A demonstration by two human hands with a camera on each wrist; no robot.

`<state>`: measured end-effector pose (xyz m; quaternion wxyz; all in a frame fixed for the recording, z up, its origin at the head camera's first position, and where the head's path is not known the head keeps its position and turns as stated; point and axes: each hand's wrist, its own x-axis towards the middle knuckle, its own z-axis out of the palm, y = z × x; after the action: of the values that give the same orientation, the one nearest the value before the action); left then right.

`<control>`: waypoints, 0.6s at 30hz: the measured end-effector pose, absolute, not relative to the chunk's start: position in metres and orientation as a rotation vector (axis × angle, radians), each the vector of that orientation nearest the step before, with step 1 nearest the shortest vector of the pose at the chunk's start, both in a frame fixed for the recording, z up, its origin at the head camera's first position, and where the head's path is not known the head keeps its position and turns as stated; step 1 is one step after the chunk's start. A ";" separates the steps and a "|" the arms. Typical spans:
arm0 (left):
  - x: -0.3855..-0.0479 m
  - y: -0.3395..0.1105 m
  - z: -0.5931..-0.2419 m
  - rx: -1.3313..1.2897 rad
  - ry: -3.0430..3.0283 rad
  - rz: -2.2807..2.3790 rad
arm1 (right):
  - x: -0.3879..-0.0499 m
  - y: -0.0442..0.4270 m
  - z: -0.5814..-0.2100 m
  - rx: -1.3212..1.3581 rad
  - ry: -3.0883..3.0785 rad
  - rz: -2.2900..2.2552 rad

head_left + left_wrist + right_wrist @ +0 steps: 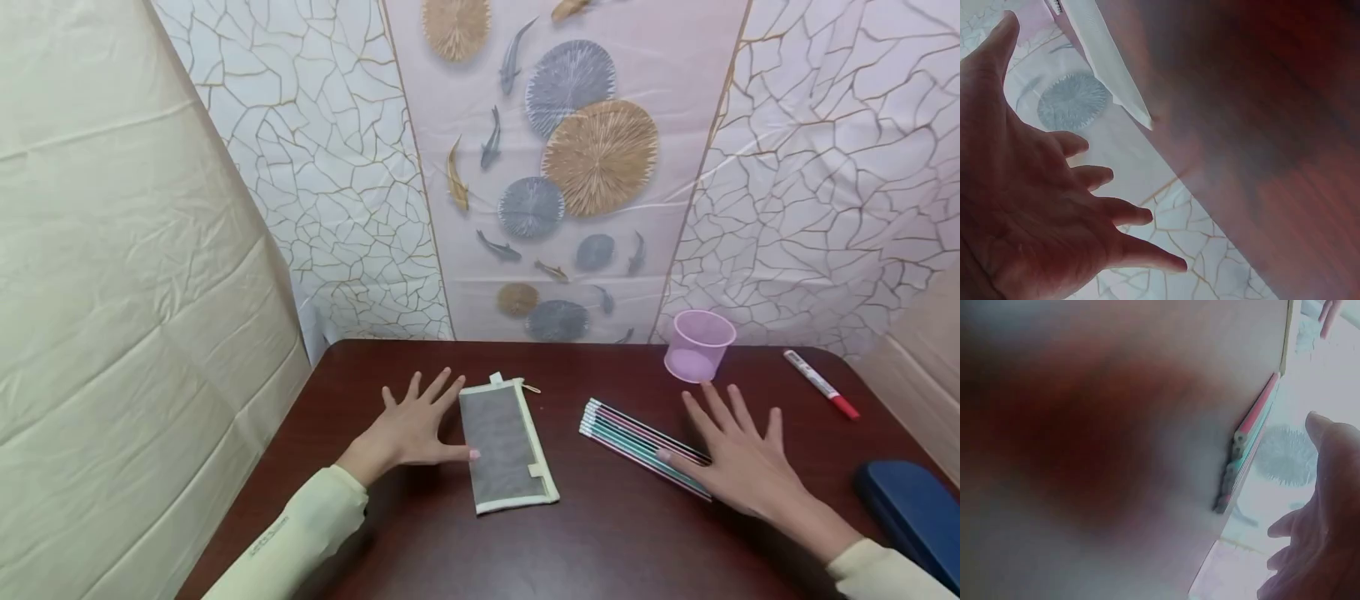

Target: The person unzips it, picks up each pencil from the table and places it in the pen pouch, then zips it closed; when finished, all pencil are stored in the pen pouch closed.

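Observation:
In the head view a grey mesh zip pouch (498, 442) with cream edging lies flat on the dark red-brown table. My left hand (412, 429) is just to its left, fingers spread, thumb tip over the pouch's left edge. From the left wrist view, that hand (1041, 200) holds nothing, and the pouch (1100, 53) appears edge-on. A row of several pencils (637, 440) lies slanted, right of the pouch. Over their near right end my right hand (742, 462) spreads its fingers and grips nothing. The right wrist view shows the pencils' ends (1238, 447) apart from the hand (1338, 506).
A pink see-through cup (693, 354) stands at the table's back right. Farther right is a marker (817, 382) with a red cap. A dark blue case (911, 517) sits at the right edge. Patterned cloth (360, 167) hangs behind the table (600, 542).

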<state>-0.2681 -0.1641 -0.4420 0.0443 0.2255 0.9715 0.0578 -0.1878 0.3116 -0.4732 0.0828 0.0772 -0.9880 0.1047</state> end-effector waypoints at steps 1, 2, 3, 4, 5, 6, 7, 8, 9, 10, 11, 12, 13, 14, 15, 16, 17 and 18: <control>-0.271 -0.161 -0.442 0.701 2.965 0.169 | -0.190 0.308 -0.473 0.253 -2.938 0.319; -0.275 -0.157 -0.442 0.717 2.962 0.173 | -0.193 0.305 -0.472 0.274 -2.929 0.337; -0.278 -0.154 -0.443 0.740 2.958 0.176 | -0.195 0.301 -0.471 0.296 -2.922 0.364; -0.281 -0.151 -0.443 0.766 2.951 0.189 | -0.198 0.297 -0.470 0.318 -2.922 0.402; -0.285 -0.148 -0.443 0.798 2.940 0.206 | -0.201 0.293 -0.469 0.337 -2.925 0.444; -0.289 -0.146 -0.443 0.835 2.927 0.232 | -0.205 0.288 -0.468 0.361 -2.927 0.500; -0.293 -0.142 -0.443 0.879 2.911 0.264 | -0.207 0.285 -0.466 0.382 -2.928 0.559; -0.297 -0.139 -0.442 0.924 2.893 0.299 | -0.210 0.281 -0.464 0.402 -2.931 0.614; -0.302 -0.136 -0.441 0.964 2.876 0.323 | -0.214 0.277 -0.463 0.424 -2.928 0.661; -0.306 -0.133 -0.442 1.002 2.865 0.337 | -0.218 0.272 -0.463 0.450 -2.918 0.694; -0.310 -0.131 -0.442 1.032 2.854 0.345 | -0.221 0.268 -0.461 0.466 -2.910 0.729; -0.315 -0.128 -0.442 1.059 2.848 0.347 | -0.225 0.263 -0.460 0.477 -2.901 0.765; -0.320 -0.126 -0.443 1.080 2.843 0.347 | -0.229 0.258 -0.460 0.481 -2.894 0.790; -0.326 -0.123 -0.444 1.096 2.840 0.343 | -0.233 0.252 -0.459 0.482 -2.893 0.818; -0.331 -0.120 -0.445 1.108 2.837 0.339 | -0.237 0.247 -0.458 0.477 -2.889 0.847; -0.336 -0.117 -0.446 1.119 2.834 0.339 | -0.241 0.242 -0.457 0.468 -2.889 0.873; -0.341 -0.113 -0.446 1.126 2.834 0.341 | -0.245 0.236 -0.457 0.447 -2.895 0.901; -0.346 -0.109 -0.446 1.134 2.835 0.346 | -0.250 0.230 -0.457 0.438 -2.892 0.918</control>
<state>-0.3456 -0.1094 -0.4460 0.0345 0.3689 0.9220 0.1125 -0.2499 0.2304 -0.4572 0.0379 0.1429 -0.9426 0.2994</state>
